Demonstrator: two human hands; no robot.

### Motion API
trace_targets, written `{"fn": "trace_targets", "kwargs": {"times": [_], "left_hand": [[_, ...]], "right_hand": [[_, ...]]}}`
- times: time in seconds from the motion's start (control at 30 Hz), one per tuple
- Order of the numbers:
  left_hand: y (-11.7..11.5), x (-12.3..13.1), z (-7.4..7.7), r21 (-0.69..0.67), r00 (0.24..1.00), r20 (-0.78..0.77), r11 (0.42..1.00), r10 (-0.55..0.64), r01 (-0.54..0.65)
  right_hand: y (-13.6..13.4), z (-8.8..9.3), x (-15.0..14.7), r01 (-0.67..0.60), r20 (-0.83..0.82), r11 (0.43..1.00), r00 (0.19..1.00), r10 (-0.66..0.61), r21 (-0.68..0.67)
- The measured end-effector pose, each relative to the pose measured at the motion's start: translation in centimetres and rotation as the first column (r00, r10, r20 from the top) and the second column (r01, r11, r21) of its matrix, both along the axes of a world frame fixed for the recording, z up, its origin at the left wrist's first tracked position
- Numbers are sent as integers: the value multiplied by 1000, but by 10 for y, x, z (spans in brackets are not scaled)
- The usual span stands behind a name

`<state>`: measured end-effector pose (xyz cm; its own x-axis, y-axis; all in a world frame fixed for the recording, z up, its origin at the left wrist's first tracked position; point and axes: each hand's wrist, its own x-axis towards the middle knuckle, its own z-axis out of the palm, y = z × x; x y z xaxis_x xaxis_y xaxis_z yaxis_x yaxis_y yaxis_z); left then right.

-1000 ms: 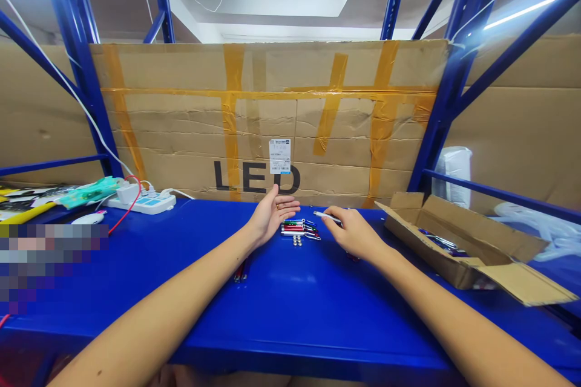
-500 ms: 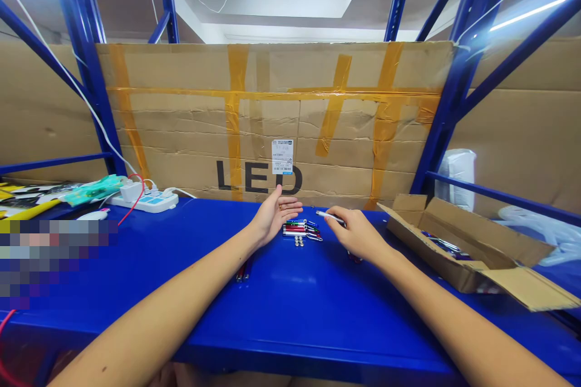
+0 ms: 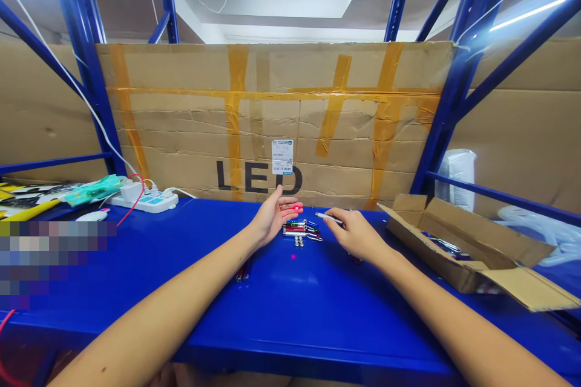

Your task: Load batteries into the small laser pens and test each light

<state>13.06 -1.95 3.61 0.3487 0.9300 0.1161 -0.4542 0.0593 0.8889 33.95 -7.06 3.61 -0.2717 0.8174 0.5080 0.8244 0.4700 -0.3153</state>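
Note:
My right hand [image 3: 356, 234] is closed around a slim silver pen-like light [image 3: 327, 216], its tip pointing left at my left hand. Palm up and fingers spread, my left hand [image 3: 275, 216] holds nothing; a bright red light spot shows on its fingertips. Between the hands, a row of several coloured metal pen-like lights with clips [image 3: 297, 230] lies on the blue table [image 3: 290, 308]. Several small silver button cells [image 3: 299, 242] sit just in front of them. A few dark red tubes [image 3: 242, 273] are partly hidden behind my left forearm.
An open cardboard box [image 3: 445, 254] with more metal pieces stands at the right. A white power strip [image 3: 152, 201] with cables lies at the back left, near a green packet [image 3: 93, 189]. A large cardboard panel [image 3: 336, 151] closes off the back between blue posts.
A red light spot now shows on my left fingertips, and a fainter one on the table. Both hands have stayed nearly still.

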Motion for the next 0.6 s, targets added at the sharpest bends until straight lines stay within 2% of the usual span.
{"fn": "trace_targets", "kwargs": {"times": [0.6], "left_hand": [[0,0,0,42,999,-52,999,1,1]], "right_hand": [[0,0,1,26,-24,1000,999,-27,-15]]}}
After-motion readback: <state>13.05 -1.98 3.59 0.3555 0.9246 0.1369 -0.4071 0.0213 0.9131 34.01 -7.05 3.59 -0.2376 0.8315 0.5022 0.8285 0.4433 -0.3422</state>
